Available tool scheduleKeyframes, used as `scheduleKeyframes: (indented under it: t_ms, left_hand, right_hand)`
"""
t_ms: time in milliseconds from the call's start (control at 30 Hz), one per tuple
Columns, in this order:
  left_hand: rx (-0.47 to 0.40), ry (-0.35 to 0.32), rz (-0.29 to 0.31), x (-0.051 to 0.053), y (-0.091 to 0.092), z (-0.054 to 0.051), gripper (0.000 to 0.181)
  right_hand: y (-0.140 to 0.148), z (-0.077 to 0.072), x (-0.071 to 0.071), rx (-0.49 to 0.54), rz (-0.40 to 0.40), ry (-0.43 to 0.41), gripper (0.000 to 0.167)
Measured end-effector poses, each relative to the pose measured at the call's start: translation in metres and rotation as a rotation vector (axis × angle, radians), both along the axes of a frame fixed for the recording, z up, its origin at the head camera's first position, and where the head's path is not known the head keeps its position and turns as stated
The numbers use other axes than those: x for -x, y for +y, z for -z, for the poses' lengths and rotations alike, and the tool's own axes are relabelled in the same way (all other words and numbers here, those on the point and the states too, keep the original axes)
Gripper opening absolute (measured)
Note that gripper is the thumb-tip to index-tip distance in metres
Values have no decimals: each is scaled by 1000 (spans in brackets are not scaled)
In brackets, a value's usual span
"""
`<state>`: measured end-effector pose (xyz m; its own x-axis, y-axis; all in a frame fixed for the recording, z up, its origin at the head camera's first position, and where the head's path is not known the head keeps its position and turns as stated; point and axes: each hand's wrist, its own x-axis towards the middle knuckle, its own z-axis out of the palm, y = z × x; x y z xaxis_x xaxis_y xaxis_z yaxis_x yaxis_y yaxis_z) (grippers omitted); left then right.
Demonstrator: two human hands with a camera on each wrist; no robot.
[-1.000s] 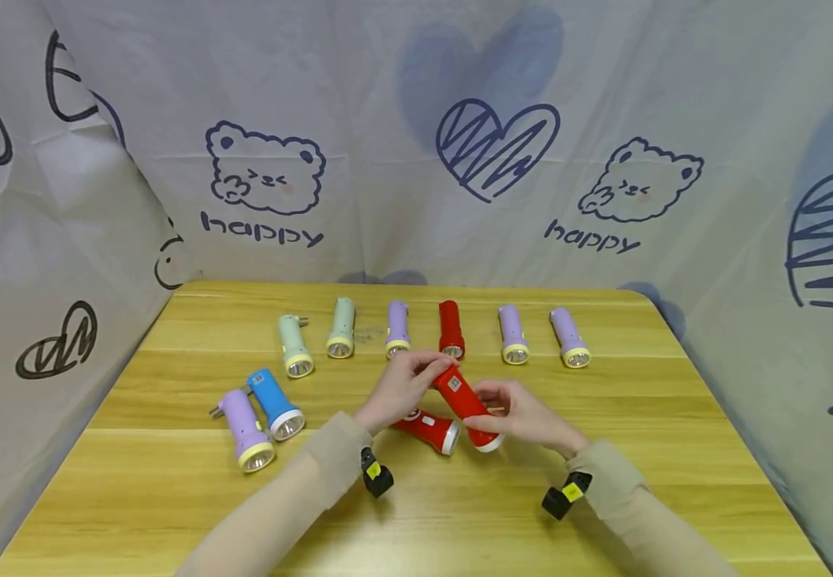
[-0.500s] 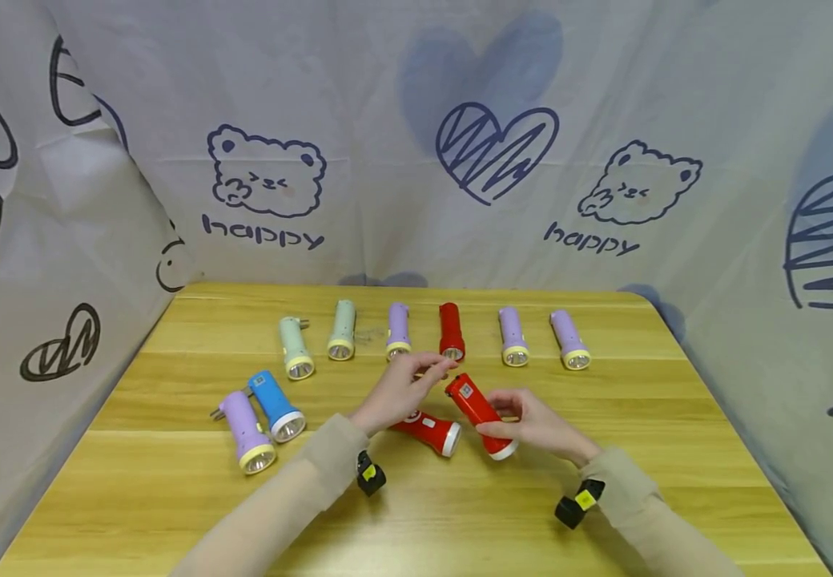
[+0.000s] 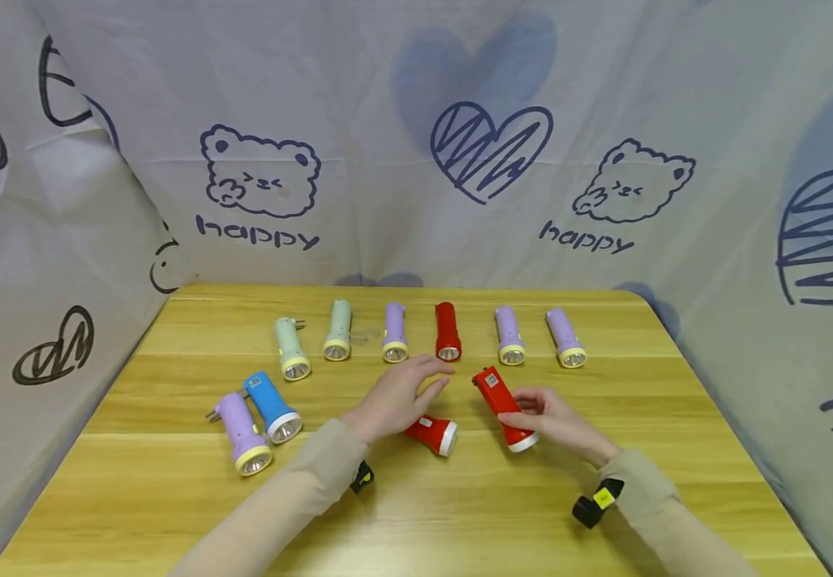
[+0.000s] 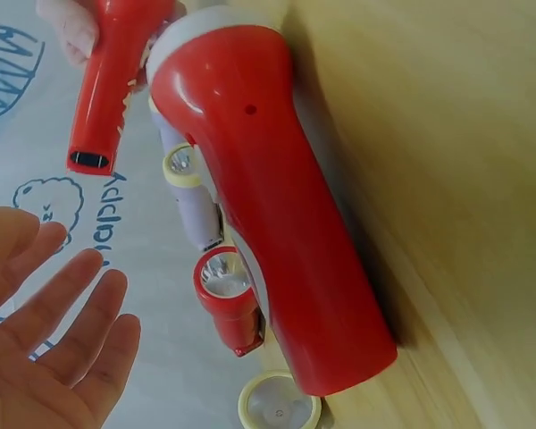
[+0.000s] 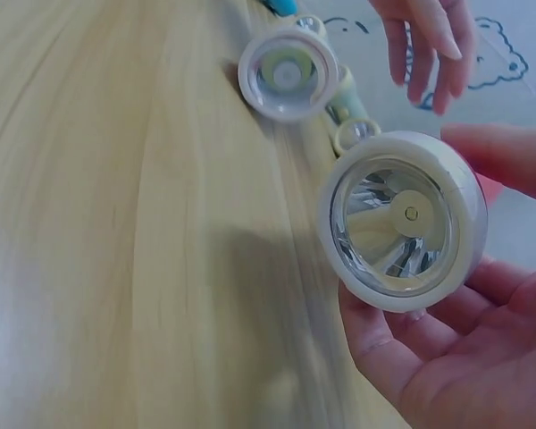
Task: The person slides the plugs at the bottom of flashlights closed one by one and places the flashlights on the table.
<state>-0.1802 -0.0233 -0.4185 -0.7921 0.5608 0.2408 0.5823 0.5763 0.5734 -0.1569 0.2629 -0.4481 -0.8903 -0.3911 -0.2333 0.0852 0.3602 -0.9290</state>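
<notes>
A red flashlight with a white rim (image 3: pixel 505 407) is gripped by my right hand (image 3: pixel 559 422) near its lens end; its lens (image 5: pixel 406 223) faces the right wrist camera. My left hand (image 3: pixel 393 399) holds nothing, its fingers spread, as the left wrist view shows with the hand (image 4: pixel 58 331) at lower left. Beneath and beside it, a second red flashlight (image 3: pixel 431 433) lies on the table, partly covered by the hand in the head view and seen whole, large, as a red body (image 4: pixel 277 206) in the left wrist view.
Along the back stand or lie two pale green flashlights (image 3: pixel 290 348), several purple ones (image 3: pixel 509 335) and a red one (image 3: pixel 448 330). At left, a blue flashlight (image 3: pixel 273 407) lies beside a purple one (image 3: pixel 243 433). A printed cloth (image 3: pixel 373 160) hangs behind the wooden table (image 3: pixel 460 521).
My left hand has let go of the upper end of the red flashlight. My right hand has carried that flashlight to the right, away from the left hand.
</notes>
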Motion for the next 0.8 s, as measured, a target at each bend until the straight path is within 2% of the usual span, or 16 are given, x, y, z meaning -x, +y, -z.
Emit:
scheduleKeyframes:
  t_ms: [133,333,567,800]
  left_hand:
    - [21,63,18,0,0,2,29]
    - [45,104,35,1,2,3,28]
    - [73,115,42,1,3,4,28]
    - [75,109,49,1,5,6,28]
  right_hand:
    - [12,1,-2,7,57,-16,48]
    - [32,2,-3,-55,152,-7,50]
    - [56,3,-2,-218,278,-1,48]
    - [81,0,-8,-405,292,24,53]
